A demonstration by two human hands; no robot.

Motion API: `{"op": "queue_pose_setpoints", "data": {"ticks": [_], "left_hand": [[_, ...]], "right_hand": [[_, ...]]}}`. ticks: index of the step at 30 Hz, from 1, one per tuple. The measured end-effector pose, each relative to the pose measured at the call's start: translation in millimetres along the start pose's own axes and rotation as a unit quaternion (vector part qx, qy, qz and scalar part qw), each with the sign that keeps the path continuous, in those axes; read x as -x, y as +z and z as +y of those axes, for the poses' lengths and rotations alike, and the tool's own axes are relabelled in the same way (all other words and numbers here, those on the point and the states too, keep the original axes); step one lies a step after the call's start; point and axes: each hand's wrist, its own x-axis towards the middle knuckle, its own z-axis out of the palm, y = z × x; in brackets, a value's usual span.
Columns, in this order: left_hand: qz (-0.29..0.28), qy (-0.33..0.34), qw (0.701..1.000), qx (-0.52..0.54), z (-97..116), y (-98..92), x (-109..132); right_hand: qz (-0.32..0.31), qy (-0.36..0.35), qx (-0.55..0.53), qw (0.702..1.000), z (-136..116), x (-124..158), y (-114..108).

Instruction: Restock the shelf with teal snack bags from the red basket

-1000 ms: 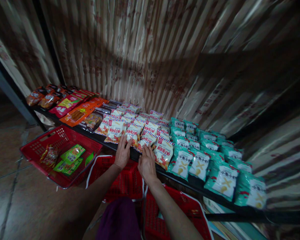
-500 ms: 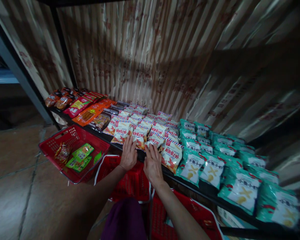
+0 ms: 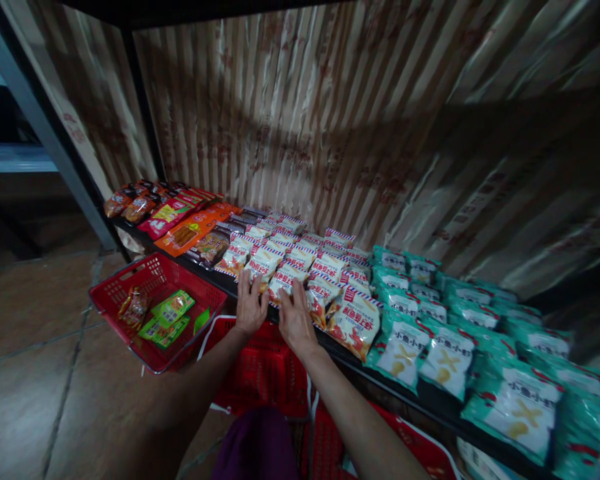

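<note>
My left hand (image 3: 251,305) and my right hand (image 3: 295,318) rest side by side at the front edge of a dark shelf (image 3: 425,393), fingers stretched flat onto the front row of red-and-white snack packets (image 3: 285,277). Neither hand is closed round a packet. More of the same packets lie in rows behind, up to the striped wall. To their right lie rows of teal snack packets (image 3: 447,350).
Orange and red packets (image 3: 187,231) fill the shelf's left end. A red basket (image 3: 200,293) with a few green and red packets stands on the tiled floor at left. Other red baskets (image 3: 265,367) sit below the shelf under my arms. A grey shelf post (image 3: 45,127) rises at left.
The view has swung rightward and closer along the shelf. Both hands stayed flat on the front red-and-white packets, shifting slightly left along the row.
</note>
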Motion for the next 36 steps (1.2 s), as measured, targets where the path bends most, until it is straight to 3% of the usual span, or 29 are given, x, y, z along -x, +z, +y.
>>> {"op": "queue_pose_setpoints", "data": {"ticks": [12,27,36], "left_hand": [[-0.057,0.05,0.996,-0.037,2,-6.3,-8],[-0.089,0.059,0.993,-0.04,-10,-5.7,-13],[-0.094,0.055,0.993,-0.037,-15,-12.6,-15]], "right_hand": [[-0.002,0.007,0.049,0.999,-4,2,6],[0.007,0.009,0.029,1.0,2,3,20],[0.01,-0.006,0.064,0.998,-5,2,13]]}}
